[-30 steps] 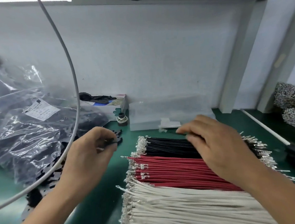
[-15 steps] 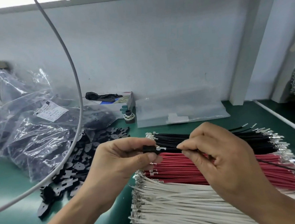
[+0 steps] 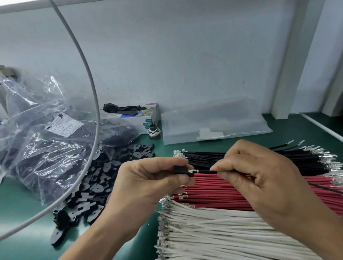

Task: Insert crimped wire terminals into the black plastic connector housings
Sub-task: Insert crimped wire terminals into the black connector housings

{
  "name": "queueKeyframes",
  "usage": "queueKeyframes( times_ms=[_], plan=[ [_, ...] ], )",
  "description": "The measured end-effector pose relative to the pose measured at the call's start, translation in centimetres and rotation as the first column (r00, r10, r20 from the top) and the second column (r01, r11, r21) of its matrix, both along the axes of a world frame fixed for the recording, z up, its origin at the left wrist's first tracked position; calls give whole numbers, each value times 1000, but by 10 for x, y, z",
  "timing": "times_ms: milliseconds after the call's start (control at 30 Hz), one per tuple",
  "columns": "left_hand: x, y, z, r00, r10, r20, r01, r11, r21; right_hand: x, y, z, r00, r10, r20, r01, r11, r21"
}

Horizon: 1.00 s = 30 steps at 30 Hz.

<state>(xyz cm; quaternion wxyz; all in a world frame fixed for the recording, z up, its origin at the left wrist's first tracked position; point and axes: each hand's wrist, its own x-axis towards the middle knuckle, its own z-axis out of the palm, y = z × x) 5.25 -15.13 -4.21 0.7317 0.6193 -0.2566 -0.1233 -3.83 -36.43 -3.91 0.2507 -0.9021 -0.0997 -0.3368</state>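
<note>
— What has changed?
— The terminal (image 3: 192, 171) has been brought to the housing (image 3: 180, 169), pinched in the left hand (image 3: 150, 184) above the tabletop's middle; a black wire (image 3: 207, 171) is pinched by the right hand (image 3: 262, 176).
— Meaning?
— Insertion is judged begun, not seated.

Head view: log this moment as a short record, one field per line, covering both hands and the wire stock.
left hand: left hand pinches a black connector housing
right hand: right hand pinches a black wire just behind its terminal
insertion: terminal tip at the housing's opening, most of the metal visible
wire stock: black wires, red wires, white wires in rows on the green mat
loose housings: pile of housings, beside a clear bag
</note>
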Motion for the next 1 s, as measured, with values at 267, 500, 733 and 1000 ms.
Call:
queueKeyframes(
  times_ms=[267, 500, 733, 1000],
  plan=[
    [-2, 0, 2, 995, 51, 88, -56, 997, 53, -1, 5, 2, 1000, -11, -11, 11, 1000, -24],
    [-1, -1, -2, 997, 41, 64, -45, 997, 62, 0, 10, 0, 978, -87, 188, 132, 961, -241],
    [-3, -1, 0, 998, 22, 58, -25, 999, 42, 1, 14, -6, 996, -14, 84, 23, 994, -109],
    [-7, -4, -3, 992, 40, 117, -50, 996, 77, 4, 19, -6, 996, -18, 85, 27, 995, -97]
  ],
)
